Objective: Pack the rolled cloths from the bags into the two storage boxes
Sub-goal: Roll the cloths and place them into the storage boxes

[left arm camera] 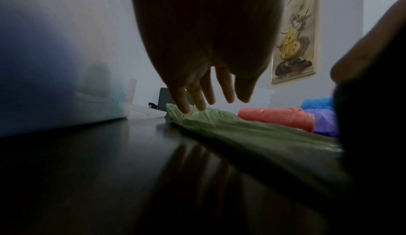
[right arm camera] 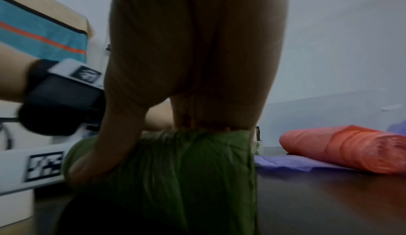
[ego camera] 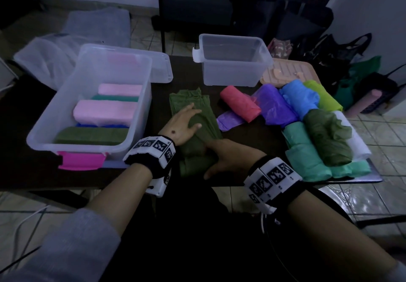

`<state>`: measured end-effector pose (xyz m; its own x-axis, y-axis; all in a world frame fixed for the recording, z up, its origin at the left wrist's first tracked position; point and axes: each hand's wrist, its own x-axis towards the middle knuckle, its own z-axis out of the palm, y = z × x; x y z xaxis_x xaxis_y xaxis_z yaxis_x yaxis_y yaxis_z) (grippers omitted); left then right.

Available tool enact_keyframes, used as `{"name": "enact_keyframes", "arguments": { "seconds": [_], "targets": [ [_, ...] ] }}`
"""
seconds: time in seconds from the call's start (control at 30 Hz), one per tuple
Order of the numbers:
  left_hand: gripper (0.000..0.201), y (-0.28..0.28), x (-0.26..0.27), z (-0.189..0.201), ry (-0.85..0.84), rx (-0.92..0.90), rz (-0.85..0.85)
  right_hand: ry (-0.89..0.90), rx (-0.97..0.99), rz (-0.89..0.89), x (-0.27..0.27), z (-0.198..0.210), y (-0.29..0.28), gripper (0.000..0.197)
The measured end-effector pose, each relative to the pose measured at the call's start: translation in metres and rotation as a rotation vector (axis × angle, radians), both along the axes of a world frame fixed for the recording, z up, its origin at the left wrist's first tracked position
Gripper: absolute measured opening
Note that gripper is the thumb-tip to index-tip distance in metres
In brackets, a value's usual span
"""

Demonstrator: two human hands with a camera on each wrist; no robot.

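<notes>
The dark counter (ego camera: 189, 72) carries a large storage box (ego camera: 140, 110) part filled with rolled cloths, and a smaller, empty storage box (ego camera: 232, 70). Between them lies the olive-green bag (ego camera: 204, 125), thin, soft and probably slippery. The left hand (ego camera: 184, 123) presses it flat with straight fingers; the right hand (ego camera: 228, 156) curls round its bulging near end, likely the best hold.

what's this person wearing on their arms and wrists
Both hands are bare. Each wrist carries a black band ringed with white blocks printed with black square marker patterns. A white camera housing hangs under the left wrist. Grey sleeves are pushed up the forearms.
</notes>
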<state>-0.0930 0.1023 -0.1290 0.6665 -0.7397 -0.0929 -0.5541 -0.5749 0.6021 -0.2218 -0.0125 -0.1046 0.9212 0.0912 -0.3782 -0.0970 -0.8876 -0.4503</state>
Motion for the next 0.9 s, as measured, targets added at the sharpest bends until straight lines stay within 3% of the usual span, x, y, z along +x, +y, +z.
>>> {"name": "enact_keyframes", "arguments": {
  "seconds": [0.1, 0.3, 0.47, 0.57, 0.63, 0.7, 0.8, 0.9],
  "targets": [
    [0.032, 0.008, -0.005, 0.003, -0.069, -0.065, 0.11, 0.024, 0.006, 0.004, 0.004, 0.004, -0.001, 0.053],
    [0.019, 0.022, -0.034, 0.014, -0.086, -0.045, 0.218, 0.136, 0.061, 0.025, 0.018, 0.009, -0.008, 0.041],
    [0.023, 0.031, -0.067, 0.03, -0.228, 0.047, 0.121, 0.088, -0.007, -0.017, 0.021, 0.007, -0.012, 0.038],
    [0.025, 0.04, -0.071, 0.031, -0.161, 0.054, 0.033, 0.013, -0.023, -0.001, 0.019, 0.003, -0.011, 0.033],
    [0.029, 0.043, -0.066, 0.031, -0.082, 0.068, -0.002, -0.021, -0.016, -0.027, 0.019, 0.001, -0.01, 0.04],
    [0.036, 0.044, -0.06, 0.031, -0.01, 0.135, -0.044, -0.084, -0.119, -0.1, 0.018, 0.001, -0.007, 0.049],
    [0.043, 0.043, -0.053, 0.024, 0.045, 0.212, -0.121, -0.22, -0.373, -0.095, 0.009, 0.001, 0.003, 0.04],
    [0.048, 0.041, -0.048, 0.021, 0.101, 0.231, -0.137, -0.267, -0.399, -0.02, -0.005, -0.003, 0.008, 0.033]
  ]
}}
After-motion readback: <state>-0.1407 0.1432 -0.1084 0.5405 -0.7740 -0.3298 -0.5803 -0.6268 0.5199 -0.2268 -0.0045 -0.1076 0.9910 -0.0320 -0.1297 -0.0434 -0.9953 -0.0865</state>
